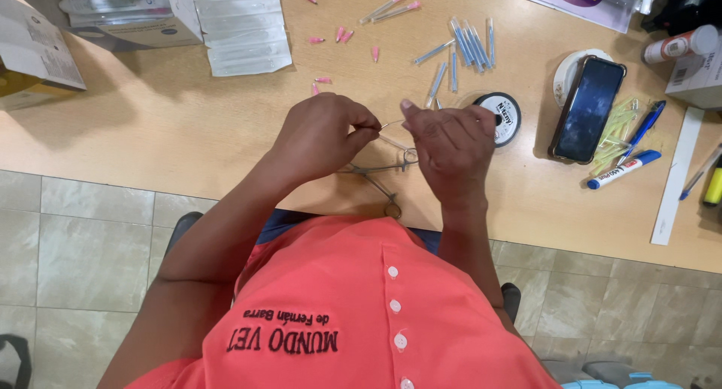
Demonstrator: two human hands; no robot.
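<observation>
your left hand (320, 137) and right hand (450, 145) both pinch a thin clear tube (391, 133) above the wooden table (165, 126). metal forceps (380, 171) lie just beneath, blue-capped needles (466, 47) beyond.

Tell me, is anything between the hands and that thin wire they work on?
Nothing visible. The left hand and right hand both pinch the thin wire directly, above the metal pliers on the table.

Bright, even light falls on the tabletop (188, 126), with soft shadows beside the boxes (128, 13) at upper left. The phone (588, 109) screen shows faint glare. Focus is sharp, with slight bending at the edges.
</observation>
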